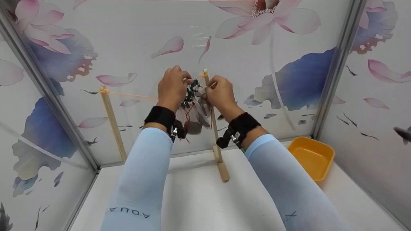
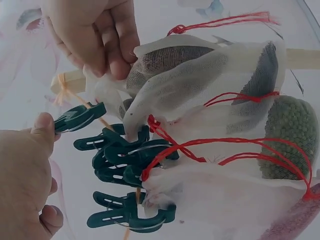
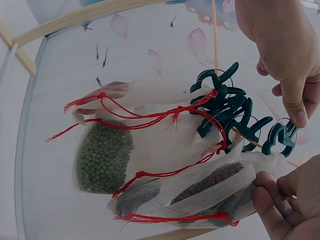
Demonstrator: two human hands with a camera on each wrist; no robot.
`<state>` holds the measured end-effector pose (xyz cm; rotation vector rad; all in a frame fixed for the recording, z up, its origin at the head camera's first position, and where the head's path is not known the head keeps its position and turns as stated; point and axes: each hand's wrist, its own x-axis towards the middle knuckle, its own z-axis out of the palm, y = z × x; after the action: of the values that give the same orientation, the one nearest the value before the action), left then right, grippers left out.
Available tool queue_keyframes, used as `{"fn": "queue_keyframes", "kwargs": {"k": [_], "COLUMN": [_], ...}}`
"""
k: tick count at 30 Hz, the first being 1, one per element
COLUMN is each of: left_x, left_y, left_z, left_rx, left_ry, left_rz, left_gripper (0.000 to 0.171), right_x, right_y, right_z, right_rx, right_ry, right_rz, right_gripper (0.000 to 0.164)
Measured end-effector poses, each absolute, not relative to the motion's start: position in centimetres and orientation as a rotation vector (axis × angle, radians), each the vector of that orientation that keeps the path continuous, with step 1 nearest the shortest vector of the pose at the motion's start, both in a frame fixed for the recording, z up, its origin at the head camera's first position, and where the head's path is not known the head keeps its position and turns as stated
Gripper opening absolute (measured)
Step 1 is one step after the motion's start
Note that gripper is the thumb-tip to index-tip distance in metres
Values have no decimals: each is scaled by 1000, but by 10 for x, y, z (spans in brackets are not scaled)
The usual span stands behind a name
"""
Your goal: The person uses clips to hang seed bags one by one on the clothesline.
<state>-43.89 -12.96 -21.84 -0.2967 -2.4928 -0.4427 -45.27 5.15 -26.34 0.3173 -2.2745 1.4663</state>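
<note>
My left hand (image 1: 173, 86) pinches the handle end of a green plastic clip (image 2: 79, 118) between thumb and finger. That clip is at the orange line (image 2: 125, 234), near the post top. My right hand (image 1: 221, 93) pinches the upper part of a white mesh drawstring bag (image 2: 182, 67) with dark contents. Several other green clips (image 3: 220, 102) crowd together on the line. Mesh bags with red drawstrings hang below them. One bag (image 3: 105, 157) contains green grains, and another (image 2: 290, 220) shows something reddish-purple at its end.
The line is tied to a left wooden post (image 1: 112, 122) and a right wooden post (image 1: 215, 128), whose wooden foot (image 1: 223, 171) rests on the white table (image 1: 199, 199). A yellow plastic basin (image 1: 329, 160) stands at the right. Flower-printed panels (image 1: 128, 38) with metal frames surround the table.
</note>
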Motion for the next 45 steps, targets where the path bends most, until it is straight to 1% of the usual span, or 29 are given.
{"fn": "queue_keyframes", "kwargs": {"k": [8, 13, 18, 25, 28, 33, 38, 45], "left_x": [-438, -437, -435, -430, -428, -428, -425, -420], "left_y": [-138, -139, -138, -140, -141, -142, -141, -141], "left_z": [-218, -218, -216, -213, -213, -215, -217, -222], "left_rx": [-317, -319, -322, -354, -370, -387, -406, -414], "left_ry": [-2479, -2481, -2500, -2594, -2631, -2655, -2671, -2671], "left_rz": [-454, -504, -498, -469, -468, -456, -451, -437], "left_gripper": [33, 31, 34, 47, 51, 54, 55, 53], "right_x": [-455, -453, -451, -452, -452, -452, -452, -451], "right_y": [53, 50, 50, 54, 55, 56, 56, 55], "right_z": [-259, -256, -258, -263, -265, -271, -276, -283], "right_rx": [273, 264, 300, 341, 354, 375, 329, 363], "right_ry": [-2120, -2106, -2133, -2200, -2245, -2306, -2384, -2411], "right_rz": [1877, 1932, 1870, 1701, 1608, 1556, 1515, 1414], "right_gripper": [7, 7, 6, 5, 6, 9, 11, 13]}}
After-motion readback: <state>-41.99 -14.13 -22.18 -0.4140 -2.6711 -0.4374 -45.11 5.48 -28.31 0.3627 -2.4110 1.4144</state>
